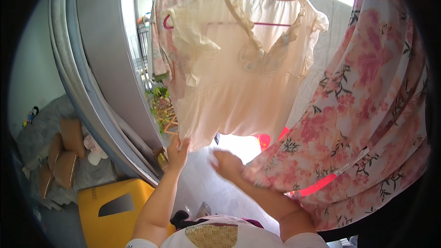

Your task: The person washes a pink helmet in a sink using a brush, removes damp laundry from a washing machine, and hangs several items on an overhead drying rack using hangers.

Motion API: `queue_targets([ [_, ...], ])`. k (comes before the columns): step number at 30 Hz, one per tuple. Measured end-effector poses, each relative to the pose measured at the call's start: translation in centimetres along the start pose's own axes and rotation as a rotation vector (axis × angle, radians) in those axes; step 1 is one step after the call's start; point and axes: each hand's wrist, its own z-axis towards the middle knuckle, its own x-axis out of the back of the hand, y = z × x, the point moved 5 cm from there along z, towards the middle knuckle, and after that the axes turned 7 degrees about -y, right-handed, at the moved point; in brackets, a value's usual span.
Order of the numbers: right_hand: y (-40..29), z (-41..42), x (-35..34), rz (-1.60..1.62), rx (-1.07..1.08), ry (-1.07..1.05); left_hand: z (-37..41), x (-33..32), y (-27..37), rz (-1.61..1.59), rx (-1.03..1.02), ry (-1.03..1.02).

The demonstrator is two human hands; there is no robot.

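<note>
A sheer cream blouse (237, 96) with ruffled neck and sleeves hangs before me on a pink hanger (272, 24). My left hand (177, 155) pinches its lower left hem between thumb and fingers. Below the middle of the hem is my right hand (227, 163), blurred and apart from the blouse; whether its fingers are closed is unclear. A pink-and-white floral fabric (351, 103) drapes down the right side, its edge close to my right wrist. Behind the blouse hangs a floral garment with green trim (160, 41), partly hidden.
To the left are a grey-blue curtain (77, 72) and a grey door frame (103, 41). A yellow plastic stool or bin (113, 199) stands below. Brown cushions (65, 165) rest on a grey-covered seat. Beyond the opening are leafy plants (160, 105) and a pale quilted sheet (332, 17).
</note>
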Motion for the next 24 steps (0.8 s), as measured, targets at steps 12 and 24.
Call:
queue_targets([
  [12,3.7,-6.7,-10.9,-0.205,-0.203,-0.866,-2.2,-2.2,2.6,-0.089,0.161,0.019],
  [24,-2.7,1.0,-0.5,-0.167,0.019,0.020,-3.8,-2.7,1.1,-0.247,0.166,0.100],
])
